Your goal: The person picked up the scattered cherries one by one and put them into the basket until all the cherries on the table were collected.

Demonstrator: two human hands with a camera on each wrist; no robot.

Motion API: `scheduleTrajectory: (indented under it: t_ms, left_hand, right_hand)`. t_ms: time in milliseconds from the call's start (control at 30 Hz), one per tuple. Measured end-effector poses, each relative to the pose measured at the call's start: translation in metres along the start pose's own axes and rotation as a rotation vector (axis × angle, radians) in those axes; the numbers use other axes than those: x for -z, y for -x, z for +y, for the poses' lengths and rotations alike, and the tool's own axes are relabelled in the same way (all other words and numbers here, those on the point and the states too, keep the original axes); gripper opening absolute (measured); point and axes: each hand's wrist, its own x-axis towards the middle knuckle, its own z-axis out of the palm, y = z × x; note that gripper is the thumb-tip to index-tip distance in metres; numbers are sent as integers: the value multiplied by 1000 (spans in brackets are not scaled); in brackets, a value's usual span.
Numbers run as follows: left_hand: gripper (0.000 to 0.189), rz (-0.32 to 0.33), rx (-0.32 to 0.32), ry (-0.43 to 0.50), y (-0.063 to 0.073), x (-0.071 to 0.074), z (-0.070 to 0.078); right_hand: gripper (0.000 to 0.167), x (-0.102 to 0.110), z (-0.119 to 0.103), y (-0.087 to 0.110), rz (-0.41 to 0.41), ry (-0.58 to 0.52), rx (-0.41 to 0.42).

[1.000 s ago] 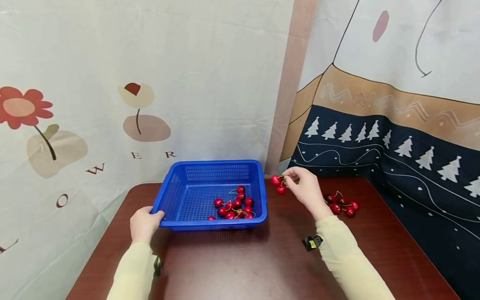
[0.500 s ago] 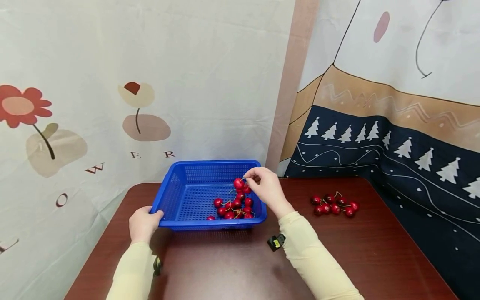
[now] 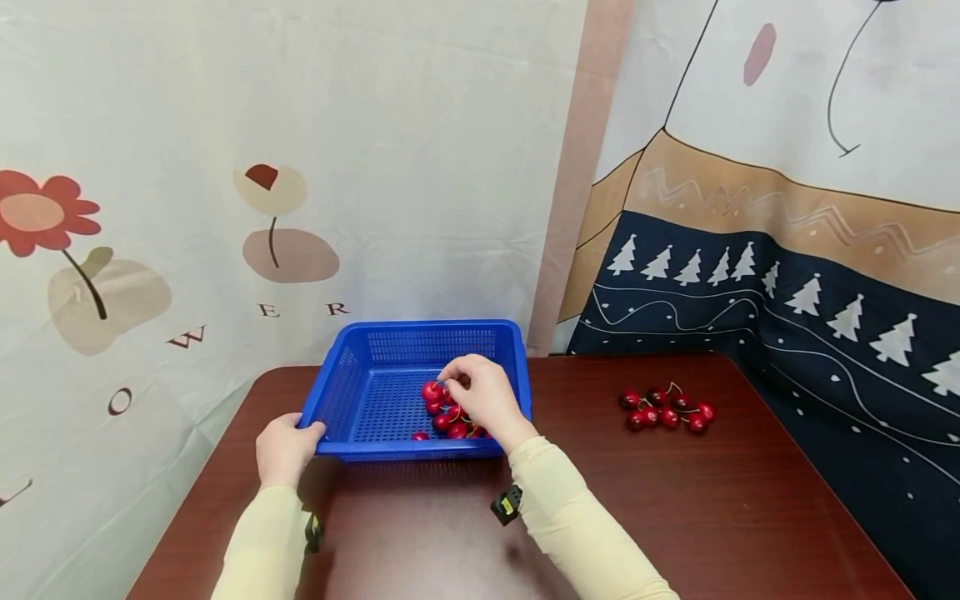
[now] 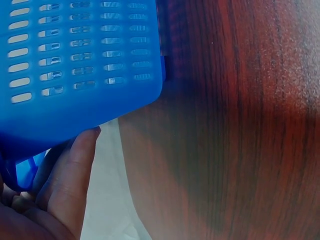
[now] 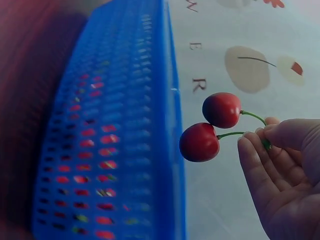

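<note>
Spread lowest, a reddish-brown wood-grain tabletop [image 3: 750,492]. By its far edge, left of the middle, a blue rectangular perforated plastic basket [image 3: 408,449]. At the basket's near left corner, a left hand [image 3: 287,447], grip closed round the rim. Over the basket, a right hand [image 3: 486,395], grip narrow. Toward the tabletop's far right corner, a loose cluster of dark red, glossy cherries [image 3: 670,418]; toward the basket's near right corner, a heap of round red cherries [image 3: 441,422]. Over that heap, a hanging pair of shiny red cherries [image 5: 216,118], thin green stems [image 5: 255,116] pinched between thumb and fingers. Best, probably, to steady the rim, lower the pair close over the heap, then loosen the pinch gently, avoiding snagged stems or bruised skins. Counted: one basket, two hands, two held cherries, about eight clustered; in the heap, partly hidden, cannot tell.
</note>
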Motion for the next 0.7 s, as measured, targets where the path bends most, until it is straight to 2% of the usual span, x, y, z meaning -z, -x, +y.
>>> scheduleTrajectory:
  t_ms: [200,700]
  left_hand:
    - [40,6,4,-5,1,0,1]
    - [41,-14,27,1,2,0,4]
  right_hand:
    - [11,-17,1,6,-39,8,-1]
    - [12,-49,5,6,-138,190,15]
